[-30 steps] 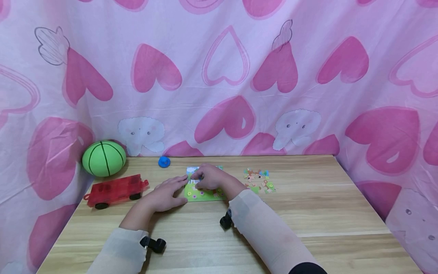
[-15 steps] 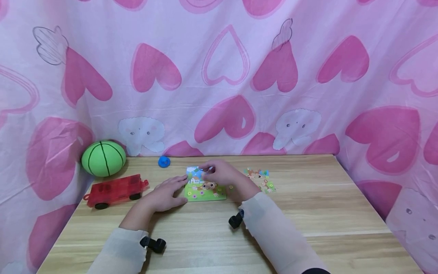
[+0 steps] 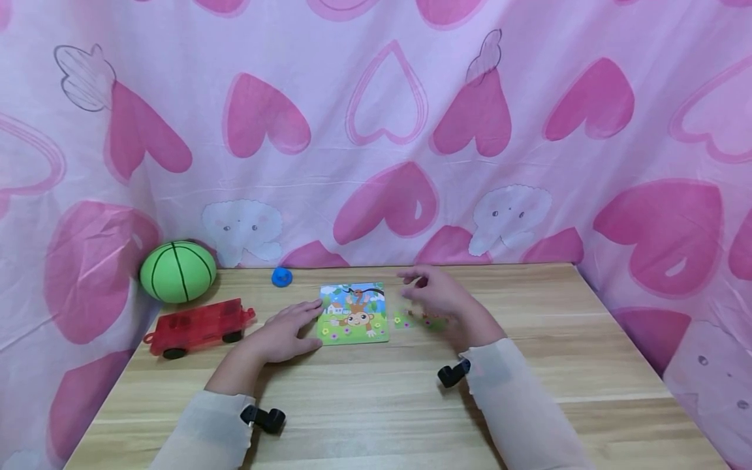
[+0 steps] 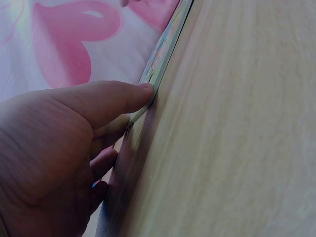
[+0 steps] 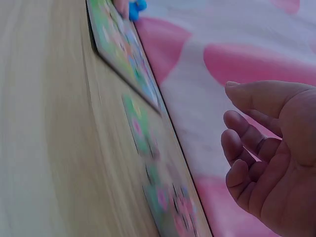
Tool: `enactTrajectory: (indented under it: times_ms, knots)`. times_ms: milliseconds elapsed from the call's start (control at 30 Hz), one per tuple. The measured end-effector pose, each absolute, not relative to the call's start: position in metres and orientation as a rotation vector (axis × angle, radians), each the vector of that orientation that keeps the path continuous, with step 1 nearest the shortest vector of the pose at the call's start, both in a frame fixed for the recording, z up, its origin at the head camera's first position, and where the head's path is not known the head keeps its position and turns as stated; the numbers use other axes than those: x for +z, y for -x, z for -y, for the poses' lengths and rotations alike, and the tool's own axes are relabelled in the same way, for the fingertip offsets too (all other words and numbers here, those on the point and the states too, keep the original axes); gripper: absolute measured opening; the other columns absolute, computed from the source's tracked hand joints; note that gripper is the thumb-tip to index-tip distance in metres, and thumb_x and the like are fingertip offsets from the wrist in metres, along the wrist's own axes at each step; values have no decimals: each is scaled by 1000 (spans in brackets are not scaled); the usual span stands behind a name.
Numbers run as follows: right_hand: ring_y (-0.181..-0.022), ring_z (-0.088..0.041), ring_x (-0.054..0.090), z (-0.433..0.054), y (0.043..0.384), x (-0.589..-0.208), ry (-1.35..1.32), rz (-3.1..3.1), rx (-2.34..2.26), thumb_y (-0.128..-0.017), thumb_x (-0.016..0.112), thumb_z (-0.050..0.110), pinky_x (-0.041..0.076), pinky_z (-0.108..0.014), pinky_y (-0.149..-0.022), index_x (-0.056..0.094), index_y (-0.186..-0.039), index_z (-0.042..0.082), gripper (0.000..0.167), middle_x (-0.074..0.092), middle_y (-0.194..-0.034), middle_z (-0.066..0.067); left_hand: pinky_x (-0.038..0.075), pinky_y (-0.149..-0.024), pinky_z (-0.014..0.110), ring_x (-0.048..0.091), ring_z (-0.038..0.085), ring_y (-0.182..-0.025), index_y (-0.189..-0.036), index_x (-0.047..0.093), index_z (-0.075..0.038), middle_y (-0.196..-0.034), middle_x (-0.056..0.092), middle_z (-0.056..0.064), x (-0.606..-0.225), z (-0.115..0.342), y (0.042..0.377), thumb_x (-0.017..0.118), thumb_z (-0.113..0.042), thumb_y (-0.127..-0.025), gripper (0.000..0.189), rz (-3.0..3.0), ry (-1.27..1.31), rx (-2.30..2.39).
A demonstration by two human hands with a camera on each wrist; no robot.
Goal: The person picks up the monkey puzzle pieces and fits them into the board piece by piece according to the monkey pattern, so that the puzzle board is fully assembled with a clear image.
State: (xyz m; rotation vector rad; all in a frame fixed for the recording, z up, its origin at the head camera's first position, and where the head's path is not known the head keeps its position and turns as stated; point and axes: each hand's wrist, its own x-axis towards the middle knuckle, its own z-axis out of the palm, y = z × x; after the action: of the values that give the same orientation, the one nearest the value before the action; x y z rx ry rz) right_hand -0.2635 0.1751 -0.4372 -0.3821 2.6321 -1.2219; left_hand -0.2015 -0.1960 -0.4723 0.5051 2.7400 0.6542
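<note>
A square jigsaw puzzle (image 3: 355, 316) with a monkey picture lies flat in its board at the table's middle, its whole face showing in the head view. Along its left edge rests my left hand (image 3: 288, 333), fingers extended; the thumb (image 4: 123, 96) touches the side near the front corner. My right hand (image 3: 443, 297) is raised to the right of the puzzle, fingers loosely bent and nothing between them in the right wrist view. Loose puzzle pieces (image 3: 402, 320) with flowers on green lie beneath and beside it, partly hidden by the hand in the head view.
At the left stand a red toy wagon (image 3: 200, 326) with black wheels and a green ball (image 3: 179, 272) with black lines. A small blue toy (image 3: 282, 277) sits near the back edge. A pink heart-printed curtain (image 3: 388, 130) hangs behind the wooden table (image 3: 352, 411).
My right hand has lifted off the puzzle and moved right, over the loose pieces, uncovering the whole monkey picture. My left hand has stayed at the puzzle's left edge.
</note>
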Motion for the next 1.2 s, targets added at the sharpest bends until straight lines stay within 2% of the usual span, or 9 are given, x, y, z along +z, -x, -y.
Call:
enactTrajectory:
  times_ms: [67, 233, 300, 400, 467, 767, 867, 1200]
  knots:
    - [-109, -26, 62, -186, 264, -438, 356, -2635, -1219, -102, 74, 31, 59, -35, -81, 65, -148, 30, 46, 68, -135, -3, 24, -128, 74, 25, 39, -165, -167, 41, -25, -178, 33, 0, -473, 196, 201, 77, -49, -96, 83, -2743, -510, 654]
    - [-109, -29, 62, -211, 264, -442, 319, -2645, -1219, -102, 75, 33, 61, -39, -67, 63, -150, 26, 51, 66, -136, -4, 24, -128, 74, 25, 39, -166, -167, 41, -25, -178, 33, 0, -474, 194, 202, 76, -49, -97, 82, -2750, -514, 645]
    - [-110, -29, 63, -219, 264, -444, 314, -2658, -1223, -101, 75, 31, 61, -39, -68, 64, -150, 23, 50, 67, -136, -5, 23, -129, 74, 24, 39, -166, -167, 41, -25, -178, 32, -1, -474, 194, 202, 75, -49, -97, 82, -2750, -515, 645]
    - [-115, -28, 65, -228, 264, -447, 314, -2669, -1222, -101, 75, 26, 58, -33, -80, 64, -149, 18, 50, 69, -137, -10, 22, -129, 74, 23, 39, -166, -167, 41, -25, -178, 32, -1, -473, 193, 202, 75, -49, -97, 82, -2745, -511, 651]
    - [-117, -28, 66, -231, 264, -449, 298, -2654, -1232, -101, 75, 24, 58, -33, -84, 63, -150, 17, 50, 69, -137, -11, 22, -129, 74, 23, 39, -166, -167, 41, -25, -178, 31, -1, -473, 193, 203, 75, -50, -97, 82, -2743, -506, 652]
    - [-122, -30, 65, -237, 269, -460, 262, -2586, -1273, -101, 74, 16, 58, -33, -93, 61, -151, 11, 52, 68, -141, -13, 22, -130, 73, 22, 39, -167, -167, 41, -23, -178, 31, -1, -473, 195, 204, 76, -48, -97, 82, -2743, -507, 645]
    - [-121, -31, 63, -237, 271, -464, 252, -2557, -1286, -99, 77, 14, 60, -34, -89, 62, -150, 10, 53, 68, -141, -14, 22, -130, 73, 21, 38, -167, -167, 40, -24, -178, 30, -1, -473, 195, 203, 76, -48, -97, 82, -2741, -503, 644]
    - [-102, -24, 57, -236, 274, -469, 270, -2563, -1210, -95, 79, 7, 53, -27, -79, 64, -147, 10, 54, 68, -133, -13, 22, -130, 73, 23, 38, -167, -167, 39, -25, -178, 31, -1, -474, 195, 202, 76, -47, -96, 83, -2736, -503, 649]
